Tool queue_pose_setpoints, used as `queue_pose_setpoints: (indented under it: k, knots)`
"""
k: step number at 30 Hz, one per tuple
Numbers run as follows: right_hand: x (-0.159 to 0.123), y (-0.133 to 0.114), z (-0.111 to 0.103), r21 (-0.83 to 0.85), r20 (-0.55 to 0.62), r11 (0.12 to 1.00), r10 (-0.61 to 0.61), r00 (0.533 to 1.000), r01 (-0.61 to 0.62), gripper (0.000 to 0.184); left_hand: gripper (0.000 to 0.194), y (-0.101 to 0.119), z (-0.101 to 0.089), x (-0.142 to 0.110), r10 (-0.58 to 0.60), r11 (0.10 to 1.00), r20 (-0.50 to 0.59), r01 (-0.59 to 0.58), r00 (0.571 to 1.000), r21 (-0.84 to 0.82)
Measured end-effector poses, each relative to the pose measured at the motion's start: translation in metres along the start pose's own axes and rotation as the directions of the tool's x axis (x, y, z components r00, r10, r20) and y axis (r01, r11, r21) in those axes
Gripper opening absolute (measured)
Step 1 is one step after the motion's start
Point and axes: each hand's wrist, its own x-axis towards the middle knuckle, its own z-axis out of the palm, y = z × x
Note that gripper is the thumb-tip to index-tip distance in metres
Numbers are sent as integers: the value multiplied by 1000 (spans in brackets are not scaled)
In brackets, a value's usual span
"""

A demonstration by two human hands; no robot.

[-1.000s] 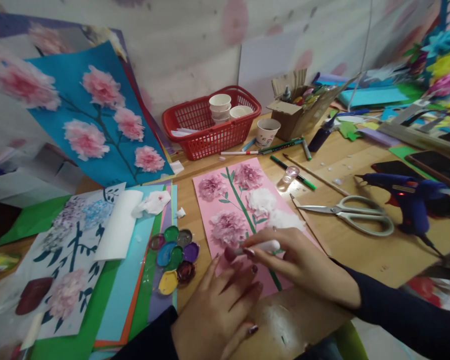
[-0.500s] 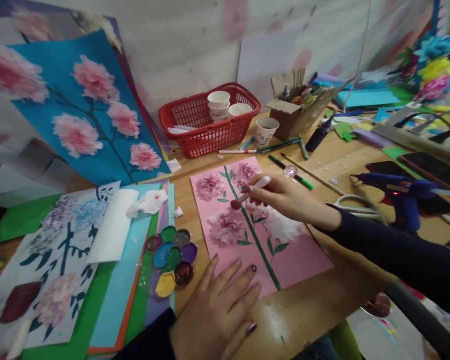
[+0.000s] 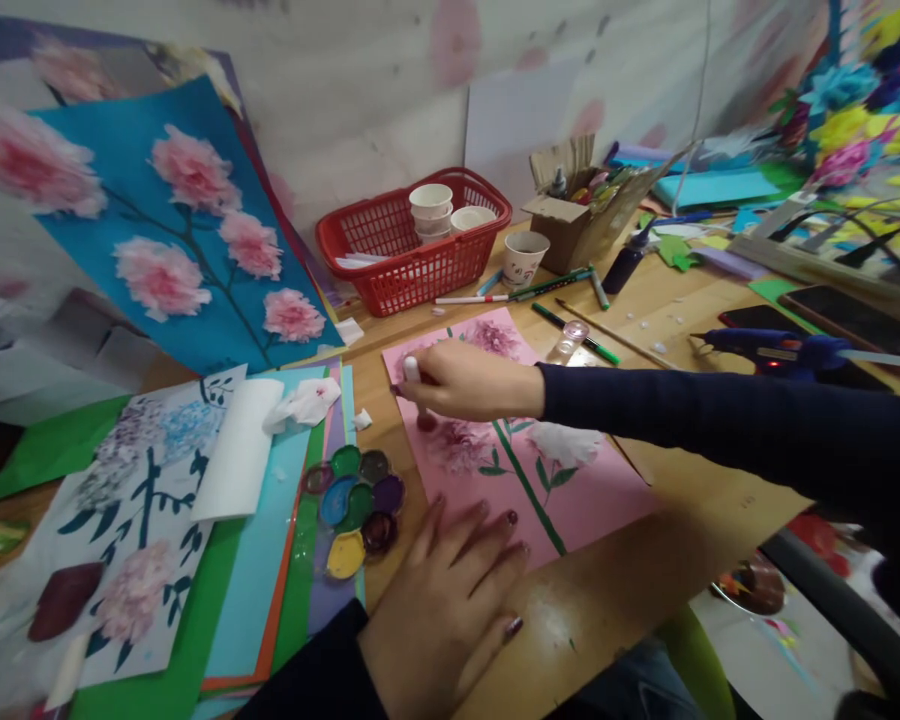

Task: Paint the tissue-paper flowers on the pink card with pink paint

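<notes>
R hand (image 3: 469,382) w/ brush (image 3: 426,421), over pink ppr (image 3: 600,508), L hand (image 3: 439,605) spread at edge

Sheet (image 3: 607,505) is coloured pink; stem (image 3: 530,490) is painted green. Flower (image 3: 566,445) is seen white, another flower (image 3: 461,448) mottled purple-pink. Brush (image 3: 425,422) is tipped dark red. Basket (image 3: 420,281) is coloured red, latticed. Paints (image 3: 358,507): green, blue, yellow, purple seen.

A red basket (image 3: 412,282) holding white paper cups (image 3: 430,203) stands on the worktop (image 3: 709,495), left of an open cardboard box (image 3: 561,238). At the right, a blue glue gun (image 3: 776,348) lies near two dark phones (image 3: 859,318).
</notes>
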Motion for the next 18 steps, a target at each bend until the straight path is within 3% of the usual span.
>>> queue_pose_setpoints:
  k: [4, 6, 7, 11, 14, 15, 18]
  knots:
    - [-7, -7, 3, -12, 102, 996, -82, 991, 84, 40, 43, 0, 2, -1, 7, 1000, 18, -7, 1000, -1]
    - [-12, -9, 3, -23, 22, 993, -112, 993, 113, 41, 43, 0, 3, -2, 5, 1000, 20, -5, 1000, -8]
    - [-15, -10, 2, -35, 1, 993, -110, 994, 110, 40, 43, 0, 3, -3, 2, 1000, 19, -2, 1000, -11]
    - [-23, -9, -2, -29, 102, 999, -21, 995, 24, 40, 44, 1, 4, -4, -16, 1000, 33, 16, 999, -26]
    - [-30, -7, -3, 1, -61, 998, -57, 996, 58, 37, 44, 1, 3, -4, -17, 999, 39, 18, 999, -31]
    - [-33, -7, -3, -5, -65, 997, -76, 995, 76, 34, 44, 1, 3, -4, -14, 1000, 37, 15, 999, -27]
    - [-41, -7, -2, -63, 33, 997, -36, 999, 38, 31, 44, 1, 4, -3, -14, 1000, 25, 14, 1000, -11]
